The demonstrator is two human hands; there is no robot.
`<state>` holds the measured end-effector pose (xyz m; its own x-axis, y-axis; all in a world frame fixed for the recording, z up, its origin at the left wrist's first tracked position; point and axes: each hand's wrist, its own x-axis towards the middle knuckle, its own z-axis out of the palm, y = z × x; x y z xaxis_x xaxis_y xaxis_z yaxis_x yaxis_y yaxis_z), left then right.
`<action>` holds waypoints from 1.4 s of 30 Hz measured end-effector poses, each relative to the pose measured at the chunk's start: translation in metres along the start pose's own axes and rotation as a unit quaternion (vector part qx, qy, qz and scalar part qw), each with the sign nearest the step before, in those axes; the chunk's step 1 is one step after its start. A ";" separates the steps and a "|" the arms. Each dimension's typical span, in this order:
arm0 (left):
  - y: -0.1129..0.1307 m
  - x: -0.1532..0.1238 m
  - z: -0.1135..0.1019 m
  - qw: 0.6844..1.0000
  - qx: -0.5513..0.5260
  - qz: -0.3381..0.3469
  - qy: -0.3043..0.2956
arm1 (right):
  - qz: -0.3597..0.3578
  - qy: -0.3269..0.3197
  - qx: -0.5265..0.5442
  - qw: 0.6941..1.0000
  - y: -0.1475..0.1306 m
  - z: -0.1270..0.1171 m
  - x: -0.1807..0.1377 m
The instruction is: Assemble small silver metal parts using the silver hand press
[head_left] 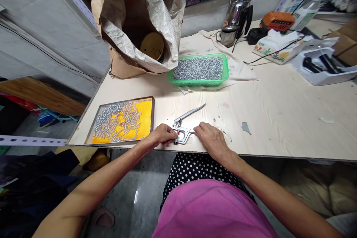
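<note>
Silver spring-loaded hand pliers (186, 134) lie at the table's front edge, their upper handle swung wide. My right hand (210, 137) is closed around the end of the lower handle. At the jaw end, my left hand (164, 134) pinches with its fingertips, and what sits in them is too small to make out. A small red bit shows at the jaw beside those fingertips. Left of my left hand lies a shallow tray (153, 113) with a yellow bottom, holding many small silver metal pins (114, 122).
Behind the pliers stands a green basket (199, 83) full of similar pins. A large open sack (167, 18) with a round container inside stands at the back left. Farther right are a kettle (237, 11), a metal cup (229, 36), an orange battery (276, 21) and a tissue pack (275, 50).
</note>
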<state>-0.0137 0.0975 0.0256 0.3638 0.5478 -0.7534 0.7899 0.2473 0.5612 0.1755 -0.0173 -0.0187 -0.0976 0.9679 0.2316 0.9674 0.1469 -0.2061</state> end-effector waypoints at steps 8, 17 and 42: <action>-0.002 -0.001 0.006 1.000 0.006 -0.013 0.003 | -0.007 -0.002 -0.020 1.000 0.000 -0.001 0.001; 0.001 -0.006 0.012 0.999 0.009 -0.032 0.035 | -0.010 -0.059 0.051 0.997 0.008 -0.013 0.004; -0.001 -0.008 0.015 0.996 0.005 -0.053 0.066 | -0.098 -0.234 0.011 0.967 0.062 -0.028 0.062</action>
<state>-0.0099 0.0806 0.0257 0.2106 0.6193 -0.7564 0.8257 0.3014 0.4767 0.2360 0.0457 0.0092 -0.3778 0.9069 -0.1864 0.9152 0.3353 -0.2235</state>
